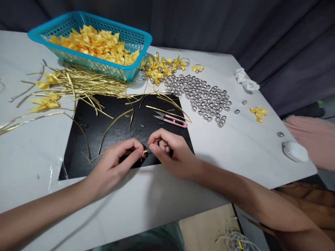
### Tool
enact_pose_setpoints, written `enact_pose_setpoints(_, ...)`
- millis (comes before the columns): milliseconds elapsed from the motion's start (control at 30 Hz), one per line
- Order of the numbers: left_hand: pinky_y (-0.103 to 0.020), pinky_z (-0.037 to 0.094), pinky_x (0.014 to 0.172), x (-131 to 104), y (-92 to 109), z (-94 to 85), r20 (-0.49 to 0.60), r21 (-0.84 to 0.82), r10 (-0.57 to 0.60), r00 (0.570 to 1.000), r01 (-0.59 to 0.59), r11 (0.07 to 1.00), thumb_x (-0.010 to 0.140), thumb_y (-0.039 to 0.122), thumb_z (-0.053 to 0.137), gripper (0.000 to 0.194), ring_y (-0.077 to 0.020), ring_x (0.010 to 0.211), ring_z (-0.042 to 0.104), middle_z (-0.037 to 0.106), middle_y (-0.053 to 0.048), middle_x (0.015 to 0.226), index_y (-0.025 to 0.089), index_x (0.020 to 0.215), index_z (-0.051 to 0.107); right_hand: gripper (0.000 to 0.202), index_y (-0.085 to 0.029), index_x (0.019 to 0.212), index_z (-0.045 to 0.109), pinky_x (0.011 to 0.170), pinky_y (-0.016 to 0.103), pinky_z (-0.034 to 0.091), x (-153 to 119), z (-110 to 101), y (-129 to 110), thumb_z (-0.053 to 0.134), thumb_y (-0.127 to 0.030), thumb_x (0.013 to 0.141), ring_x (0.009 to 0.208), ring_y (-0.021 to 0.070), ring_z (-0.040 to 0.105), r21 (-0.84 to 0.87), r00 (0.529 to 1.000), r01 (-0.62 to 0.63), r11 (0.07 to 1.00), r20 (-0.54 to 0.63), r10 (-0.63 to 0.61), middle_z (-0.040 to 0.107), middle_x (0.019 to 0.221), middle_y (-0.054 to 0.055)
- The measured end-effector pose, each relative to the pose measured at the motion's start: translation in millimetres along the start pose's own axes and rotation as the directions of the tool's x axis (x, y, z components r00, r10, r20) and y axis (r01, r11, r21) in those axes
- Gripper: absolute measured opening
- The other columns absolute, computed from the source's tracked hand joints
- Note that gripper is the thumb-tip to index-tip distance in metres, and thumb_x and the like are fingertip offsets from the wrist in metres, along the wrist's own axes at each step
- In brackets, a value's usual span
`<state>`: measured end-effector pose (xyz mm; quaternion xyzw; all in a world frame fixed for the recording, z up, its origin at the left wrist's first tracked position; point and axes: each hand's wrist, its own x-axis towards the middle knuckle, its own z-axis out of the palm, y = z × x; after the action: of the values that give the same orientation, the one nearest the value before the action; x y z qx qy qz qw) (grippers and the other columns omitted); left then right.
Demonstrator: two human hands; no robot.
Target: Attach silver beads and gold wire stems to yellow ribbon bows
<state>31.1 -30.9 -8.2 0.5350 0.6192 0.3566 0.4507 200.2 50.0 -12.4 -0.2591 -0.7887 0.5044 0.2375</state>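
My left hand [119, 157] is closed in a pinch over the front of a black mat [89, 153]. Short frayed ends of a gold cord [145, 151] stick out from its fingertips. Just to its right, my right hand [174, 148] is curled with thumb and forefinger together; whatever may be between them is too small to make out. The two hands are close but apart. Behind them on the mat lie pink-handled thread snips [174, 121], blades pointing left, and loose curved gold cords [115, 122].
A blue basket [91, 59] of yellow ribbon pieces [91, 40] stands at the back left. Before it lies a heap of gold cords [86, 83]. Silver beads [204, 96] spread to the right, beside finished-looking ribbon flowers [159, 68]. A white computer mouse [295, 151] sits at the right edge.
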Motion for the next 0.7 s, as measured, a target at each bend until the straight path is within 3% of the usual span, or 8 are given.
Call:
enact_pose_setpoints(133, -0.021, 0.043, 0.061, 0.7, 2.1, -0.1, -0.019, -0.003, 0.002, 1.000, -0.002, 1.000, 0.089, 0.038, 0.051, 0.025, -0.0144, 0.066, 0.056, 0.060, 0.002, 0.070, 0.021, 0.074, 0.061, 0.017, -0.017, 0.079, 0.057, 0.049, 0.019, 0.029, 0.8, 1.2, 1.5, 0.059, -0.033, 0.086, 0.053, 0.0085, 0.041, 0.072, 0.998, -0.066, 0.995, 0.025, 0.064, 0.034, 0.052, -0.008)
enact_pose_setpoints(300, -0.020, 0.043, 0.060, 2.4, 3.6, 0.5, -0.041, -0.012, 0.003, 0.999, -0.003, 1.000, 0.086, 0.037, 0.053, 0.024, -0.0132, 0.064, 0.056, 0.060, 0.002, 0.067, 0.021, 0.072, 0.062, 0.013, -0.017, 0.078, 0.058, 0.050, 0.019, 0.030, 2.8, 1.7, 3.1, 0.057, -0.028, 0.085, 0.052, 0.0080, 0.041, 0.138, 0.989, -0.149, 0.979, 0.039, 0.145, 0.033, 0.048, -0.009)
enact_pose_setpoints(700, -0.021, 0.045, 0.062, 3.0, 6.4, 1.1, -0.070, -0.054, -0.037, 0.997, 0.033, 0.998, 0.083, 0.036, 0.058, 0.020, -0.0136, 0.066, 0.059, 0.063, 0.001, 0.069, 0.021, 0.072, 0.064, 0.012, -0.017, 0.075, 0.056, 0.049, 0.020, 0.031, 2.4, 1.3, 2.6, 0.056, -0.024, 0.083, 0.052, 0.0076, 0.041, 0.129, 0.995, -0.098, 0.987, 0.019, 0.097, 0.034, 0.049, -0.009)
